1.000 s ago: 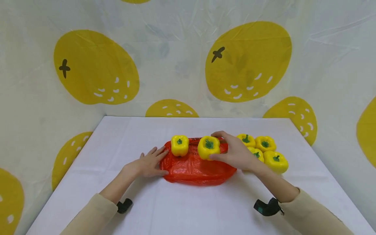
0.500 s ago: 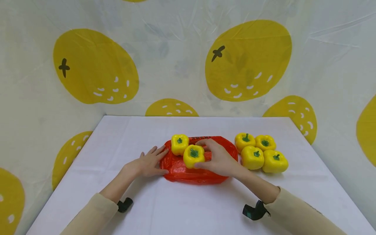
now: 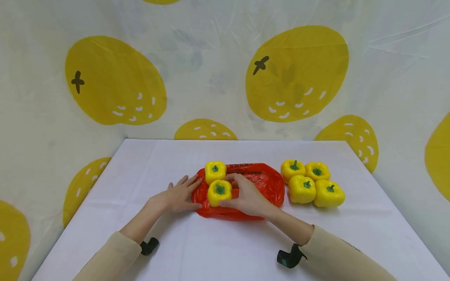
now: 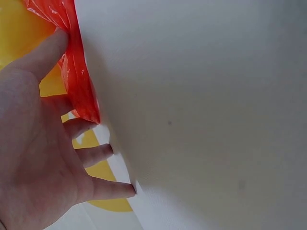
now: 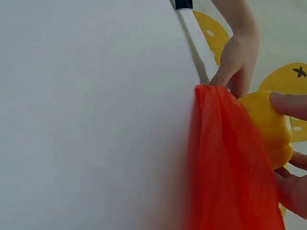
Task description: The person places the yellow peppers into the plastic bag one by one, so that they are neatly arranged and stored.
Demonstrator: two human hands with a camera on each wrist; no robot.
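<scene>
A red plastic bag [image 3: 258, 183] lies flat on the white table. On its left part stands one yellow bell pepper [image 3: 215, 171] with a green stem. Just in front of it, my right hand [image 3: 247, 197] grips a second yellow bell pepper [image 3: 219, 192] between thumb and fingers, low against the bag; the right wrist view shows this held pepper [image 5: 269, 127] beside the bag's edge. My left hand [image 3: 177, 196] rests at the bag's left edge, fingers spread and straight. In the left wrist view its thumb and some fingertips touch the red plastic [image 4: 79, 72].
Several more yellow bell peppers [image 3: 302, 189] stand grouped on the table right of the bag. A white cloth wall [image 3: 207, 78] with large yellow fruit prints rises behind the table. Dark wrist camera mounts [image 3: 290, 256] hang below the sleeves.
My right hand has carried its pepper left and toward me, from the bag's right half to just in front of the standing pepper. The left hand has stayed still.
</scene>
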